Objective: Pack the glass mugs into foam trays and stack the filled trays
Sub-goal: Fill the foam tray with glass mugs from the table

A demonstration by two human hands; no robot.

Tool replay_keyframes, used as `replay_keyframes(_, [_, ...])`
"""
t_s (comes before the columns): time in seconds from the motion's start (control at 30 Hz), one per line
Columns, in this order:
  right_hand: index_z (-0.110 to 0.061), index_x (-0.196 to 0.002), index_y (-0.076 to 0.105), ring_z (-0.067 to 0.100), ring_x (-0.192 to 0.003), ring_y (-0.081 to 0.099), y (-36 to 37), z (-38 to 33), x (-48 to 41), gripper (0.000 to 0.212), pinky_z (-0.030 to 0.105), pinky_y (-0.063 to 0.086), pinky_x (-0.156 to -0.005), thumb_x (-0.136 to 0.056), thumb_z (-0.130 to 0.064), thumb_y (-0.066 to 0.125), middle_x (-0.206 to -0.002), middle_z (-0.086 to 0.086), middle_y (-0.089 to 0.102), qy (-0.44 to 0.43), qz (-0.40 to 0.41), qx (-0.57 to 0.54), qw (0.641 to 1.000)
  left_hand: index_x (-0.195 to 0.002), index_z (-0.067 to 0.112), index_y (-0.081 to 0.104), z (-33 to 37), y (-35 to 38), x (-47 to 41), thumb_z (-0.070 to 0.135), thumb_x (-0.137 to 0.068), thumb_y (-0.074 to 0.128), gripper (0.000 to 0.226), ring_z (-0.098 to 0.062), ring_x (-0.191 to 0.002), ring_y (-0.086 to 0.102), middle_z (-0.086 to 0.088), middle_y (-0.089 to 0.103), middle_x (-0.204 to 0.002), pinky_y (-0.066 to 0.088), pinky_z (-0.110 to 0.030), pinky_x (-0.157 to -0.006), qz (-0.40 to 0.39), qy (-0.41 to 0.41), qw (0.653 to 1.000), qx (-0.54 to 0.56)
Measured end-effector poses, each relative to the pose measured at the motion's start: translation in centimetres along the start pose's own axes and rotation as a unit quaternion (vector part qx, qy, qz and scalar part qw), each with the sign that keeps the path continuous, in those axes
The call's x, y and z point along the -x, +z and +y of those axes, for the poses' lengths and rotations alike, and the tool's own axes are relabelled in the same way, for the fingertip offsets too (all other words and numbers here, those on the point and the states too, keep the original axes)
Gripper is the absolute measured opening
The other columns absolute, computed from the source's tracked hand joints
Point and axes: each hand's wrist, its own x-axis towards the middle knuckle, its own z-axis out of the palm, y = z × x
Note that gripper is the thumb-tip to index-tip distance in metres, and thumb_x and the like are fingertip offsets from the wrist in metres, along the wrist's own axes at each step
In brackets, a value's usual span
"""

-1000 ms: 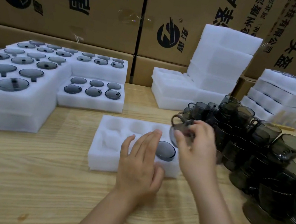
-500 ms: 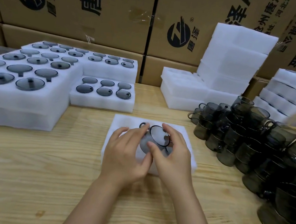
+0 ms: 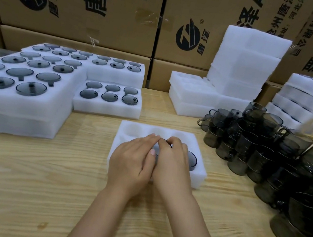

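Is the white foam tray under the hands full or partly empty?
Partly empty: the white foam tray has bare back pockets; one smoky glass mug sits front right.

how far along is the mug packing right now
Done: filled trays stand stacked at the left, and the tray in front already has one seated mug in its front right pocket. In hand: the left hand and right hand hold a second mug over the pocket beside it. Left: the tray's back pockets are empty, and a pile of loose mugs waits at the right.
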Motion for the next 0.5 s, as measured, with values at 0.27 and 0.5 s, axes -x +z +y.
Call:
replay_keyframes(0.27, [-0.024, -0.127, 0.055, 0.016, -0.120, 0.044, -2.9, 2.9, -3.0, 0.042, 0.028, 0.036, -0.097, -0.086, -0.030, 0.054, -0.123, -0.004, 0.055, -0.019, -0.103, -0.123, 0.987, -0.106, 0.004, 0.072, 0.2, 0.2, -0.1, 0.026, -0.090, 0.031, 0.049, -0.025, -0.089, 0.071, -0.008, 0.073, -0.103, 0.050, -0.036, -0.082, 0.010, -0.015, 0.999, -0.042])
replay_keyframes(0.5, [-0.031, -0.151, 0.005, 0.014, -0.146, -0.010, 0.5, 4.6, -5.5, 0.051, 0.040, -0.009, -0.117, -0.101, -0.040, 0.010, -0.160, -0.005, -0.004, -0.036, -0.223, 0.084, 0.970, -0.122, -0.007, 0.060, 2.0, 2.6, 0.7, 0.043, -0.090, 0.031, 0.067, -0.031, -0.118, 0.059, -0.020, 0.061, -0.125, 0.042, -0.050, -0.102, -0.078, 0.003, 0.983, -0.163])
